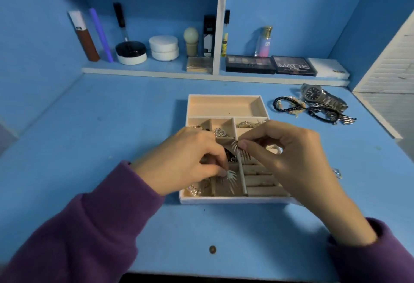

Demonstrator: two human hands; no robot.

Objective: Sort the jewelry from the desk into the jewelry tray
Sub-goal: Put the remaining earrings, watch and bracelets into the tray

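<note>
A cream jewelry tray (225, 105) with several compartments sits mid-desk. My left hand (186, 161) pinches a white fan-shaped earring (231, 176) low over a front compartment of the tray. My right hand (289, 159) pinches a matching fan-shaped earring (240, 151) above the tray's middle. Small earrings and rings lie in the middle compartments, pearls at the front left corner. On the desk to the right lie a silver watch (322, 97), dark bead bracelets (287, 105) and another dark bracelet (324, 114).
A shelf at the back holds cosmetics: jars (164, 47), tubes, a perfume bottle (264, 41) and eyeshadow palettes (293, 65). A small silver piece (337, 172) lies on the desk right of my right hand. A white slatted panel (389, 76) borders the right side.
</note>
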